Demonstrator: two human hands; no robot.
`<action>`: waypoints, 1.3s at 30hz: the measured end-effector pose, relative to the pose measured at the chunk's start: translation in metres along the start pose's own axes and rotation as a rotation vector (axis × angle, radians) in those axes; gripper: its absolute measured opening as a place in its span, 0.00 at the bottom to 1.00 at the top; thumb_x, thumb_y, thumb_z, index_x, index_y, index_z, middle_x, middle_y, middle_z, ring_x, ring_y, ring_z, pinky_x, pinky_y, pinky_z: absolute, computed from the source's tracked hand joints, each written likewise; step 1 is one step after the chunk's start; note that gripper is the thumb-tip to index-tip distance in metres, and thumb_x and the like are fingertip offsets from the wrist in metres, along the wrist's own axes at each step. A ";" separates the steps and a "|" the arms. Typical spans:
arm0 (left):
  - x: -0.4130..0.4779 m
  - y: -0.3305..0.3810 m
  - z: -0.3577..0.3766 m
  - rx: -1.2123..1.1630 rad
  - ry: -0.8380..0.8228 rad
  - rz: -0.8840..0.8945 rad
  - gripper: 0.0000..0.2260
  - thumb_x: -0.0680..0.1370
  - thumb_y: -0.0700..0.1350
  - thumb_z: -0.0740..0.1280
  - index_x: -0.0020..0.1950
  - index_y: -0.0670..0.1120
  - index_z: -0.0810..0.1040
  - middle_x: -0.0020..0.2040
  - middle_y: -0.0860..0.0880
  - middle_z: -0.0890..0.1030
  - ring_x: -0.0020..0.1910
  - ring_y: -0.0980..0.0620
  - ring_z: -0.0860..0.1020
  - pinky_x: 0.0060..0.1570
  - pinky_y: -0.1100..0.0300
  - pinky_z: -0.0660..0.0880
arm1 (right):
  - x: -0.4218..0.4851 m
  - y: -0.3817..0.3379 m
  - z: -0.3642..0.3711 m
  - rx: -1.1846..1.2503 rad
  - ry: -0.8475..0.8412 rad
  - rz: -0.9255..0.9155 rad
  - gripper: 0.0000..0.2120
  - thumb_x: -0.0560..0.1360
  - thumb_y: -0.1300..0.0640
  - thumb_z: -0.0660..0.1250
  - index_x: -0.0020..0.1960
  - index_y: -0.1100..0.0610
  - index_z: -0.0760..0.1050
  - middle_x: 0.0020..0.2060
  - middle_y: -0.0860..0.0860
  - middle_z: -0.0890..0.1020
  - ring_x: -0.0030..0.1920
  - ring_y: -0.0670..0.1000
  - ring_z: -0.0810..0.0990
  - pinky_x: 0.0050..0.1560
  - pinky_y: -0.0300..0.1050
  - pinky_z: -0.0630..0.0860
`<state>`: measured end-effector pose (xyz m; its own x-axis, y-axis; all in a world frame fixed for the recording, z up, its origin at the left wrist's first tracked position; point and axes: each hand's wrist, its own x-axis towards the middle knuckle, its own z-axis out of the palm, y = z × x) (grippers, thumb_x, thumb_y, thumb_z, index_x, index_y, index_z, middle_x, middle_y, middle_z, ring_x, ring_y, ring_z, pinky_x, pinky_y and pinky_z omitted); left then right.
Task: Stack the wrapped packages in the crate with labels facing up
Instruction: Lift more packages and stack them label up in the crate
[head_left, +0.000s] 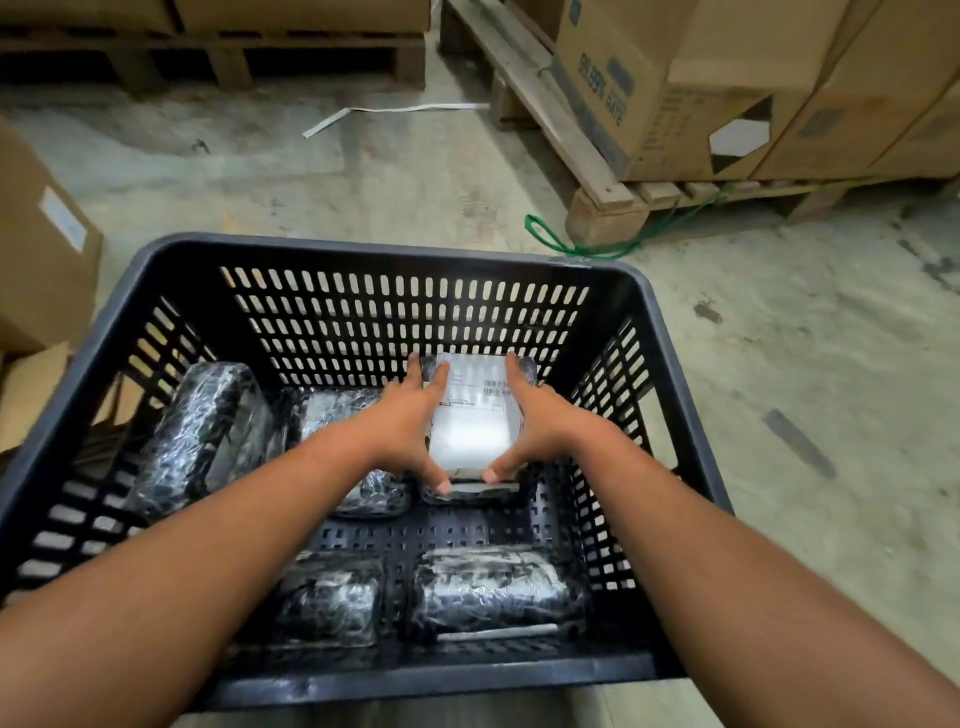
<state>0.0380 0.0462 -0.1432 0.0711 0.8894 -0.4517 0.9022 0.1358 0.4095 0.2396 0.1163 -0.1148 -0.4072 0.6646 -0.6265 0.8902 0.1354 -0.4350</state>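
A black slotted crate (363, 249) fills the middle of the view. Both hands reach into its far right corner and grip one wrapped package (472, 415) whose white label with a barcode faces up. My left hand (410, 421) holds its left edge, my right hand (535, 415) its right edge. It rests on another wrapped package (467, 492) beneath it. More black, plastic-wrapped packages lie in the crate: one tilted at the left wall (200, 436), one in the far middle (337, 410), and two near the front (327, 597), (493, 587).
The crate stands on a stained concrete floor. Wooden pallets (597, 192) with stacked cardboard boxes (675, 88) stand at the back and right. Another cardboard box (41, 249) sits close to the crate's left side. A green strap (550, 239) and a white strip (395, 110) lie on the floor.
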 end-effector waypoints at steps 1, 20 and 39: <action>-0.001 0.001 0.000 -0.004 0.004 0.002 0.72 0.55 0.59 0.84 0.80 0.54 0.32 0.79 0.44 0.31 0.79 0.36 0.47 0.76 0.43 0.49 | -0.002 0.000 0.000 0.002 -0.001 -0.005 0.79 0.56 0.46 0.89 0.81 0.43 0.28 0.83 0.59 0.57 0.81 0.64 0.59 0.78 0.64 0.62; -0.080 0.029 -0.033 -0.140 -0.249 0.274 0.29 0.66 0.55 0.82 0.65 0.58 0.78 0.56 0.65 0.80 0.56 0.61 0.79 0.59 0.56 0.75 | -0.090 0.004 -0.007 -0.187 -0.244 -0.138 0.25 0.59 0.47 0.88 0.49 0.43 0.77 0.47 0.41 0.78 0.49 0.46 0.79 0.46 0.45 0.76; -0.088 0.022 -0.024 -0.260 -0.230 0.348 0.34 0.65 0.42 0.78 0.66 0.67 0.77 0.59 0.60 0.84 0.60 0.52 0.81 0.58 0.60 0.78 | -0.093 0.015 -0.004 -0.003 -0.229 -0.211 0.19 0.64 0.59 0.86 0.42 0.46 0.77 0.43 0.44 0.79 0.42 0.47 0.78 0.42 0.46 0.76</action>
<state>0.0414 -0.0184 -0.0757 0.4683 0.7858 -0.4040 0.6738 -0.0218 0.7386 0.2916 0.0595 -0.0602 -0.6183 0.4390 -0.6519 0.7815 0.2551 -0.5694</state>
